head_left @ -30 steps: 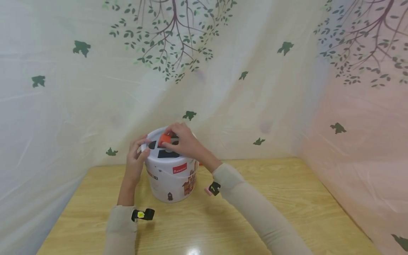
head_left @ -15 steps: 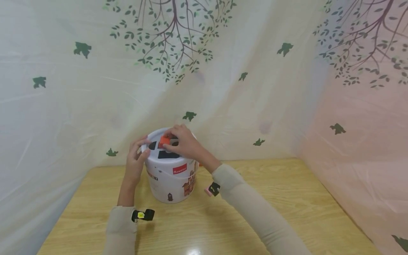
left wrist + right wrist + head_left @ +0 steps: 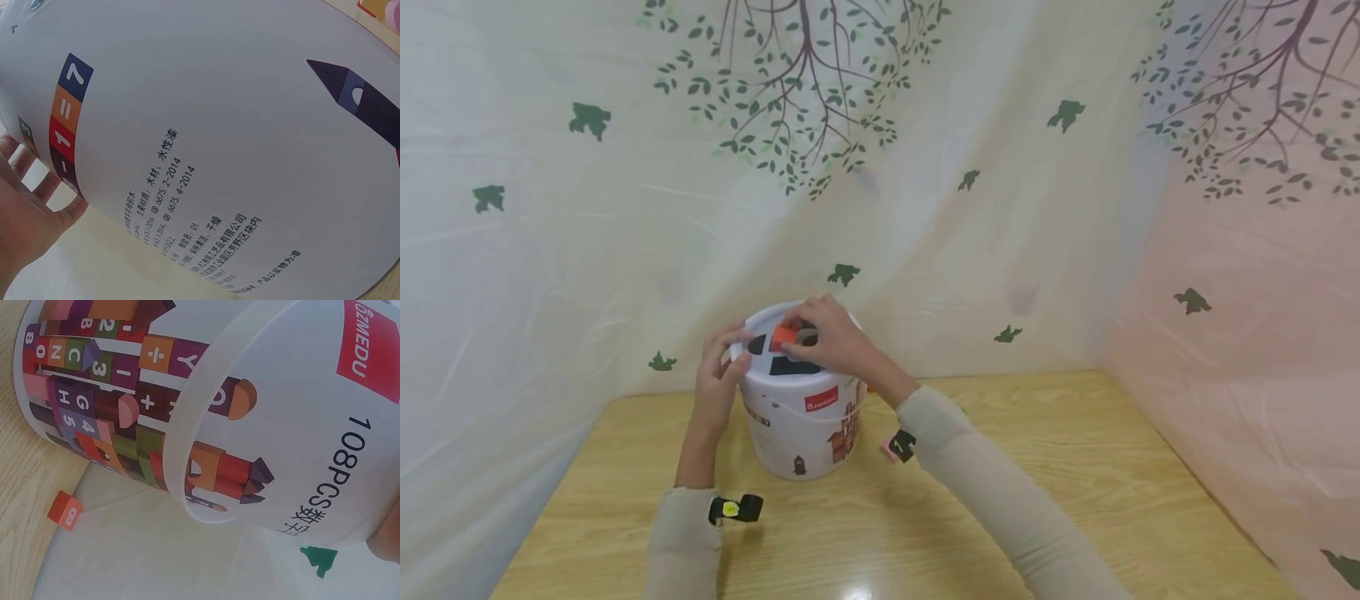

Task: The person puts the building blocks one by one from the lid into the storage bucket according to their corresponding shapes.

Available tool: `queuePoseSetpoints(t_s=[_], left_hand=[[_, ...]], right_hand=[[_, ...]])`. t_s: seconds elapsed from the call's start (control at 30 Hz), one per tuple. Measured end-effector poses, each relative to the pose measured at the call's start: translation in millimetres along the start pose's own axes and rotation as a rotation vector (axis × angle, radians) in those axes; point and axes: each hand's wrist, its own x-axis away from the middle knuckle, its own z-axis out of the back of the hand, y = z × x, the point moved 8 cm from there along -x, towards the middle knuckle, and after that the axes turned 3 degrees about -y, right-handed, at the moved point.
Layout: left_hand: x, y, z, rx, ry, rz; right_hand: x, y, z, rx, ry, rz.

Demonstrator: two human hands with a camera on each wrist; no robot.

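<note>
A white bucket [image 3: 801, 442] printed with toy blocks stands on the table. Its lid [image 3: 767, 380] has dark openings of different shapes. My right hand [image 3: 835, 337] pinches an orange-red block [image 3: 782, 337] between thumb and fingers, with the block's lower part at one of the lid openings. How deep it sits is hidden by the fingers. On the left, my left hand [image 3: 718, 367] holds the bucket's rim, its fingers and thumb bent over the lid edge. The left wrist view catches its fingers [image 3: 47, 190] beside the bucket's side.
A pink block [image 3: 888, 451] lies near my right wrist, partly covered by the black wrist strap [image 3: 902, 446]. Behind the bucket lies an orange-red block [image 3: 65, 510] marked 8. A leaf-printed cloth [image 3: 925, 275] hangs behind the wooden table [image 3: 1037, 467].
The orange-red block has sunk slightly toward the lid opening, and my right hand has lowered a little with it. My left hand keeps its place on the rim.
</note>
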Motion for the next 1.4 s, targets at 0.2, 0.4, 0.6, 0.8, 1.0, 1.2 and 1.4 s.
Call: queuePoseSetpoints(t_s=[0.2,0.4,0.6,0.8,1.0,1.2,1.4], left_hand=[[0.3,-1.6,0.9,0.013,0.003,0.0],[1.0,-0.8,0.9,0.014,0.003,-0.003],[0.7,0.1,1.2,0.011,0.003,-0.012],[0.5,2.6,1.8,-0.014,-0.006,-0.06],[0.1,3.9,2.4,-0.035,-0.004,-0.062],[0.8,4.7,1.9,-0.025,-0.007,-0.056],[0.4,5.2,1.2,-0.022,-0.004,-0.044]], right_hand=[[1.1,1.1,1.0,0.049,0.032,-0.018],[0.5,-0.4,2.5,0.063,0.061,-0.004],[0.2,-2.9,4.8,0.083,0.07,0.008],[-0.9,-3.1,6.5,0.106,0.082,0.02],[-0.9,-0.7,10.4,0.094,0.159,0.028],[4.9,2.0,18.3,0.039,0.249,0.086],[20.2,15.8,33.0,-0.018,0.273,0.075]])
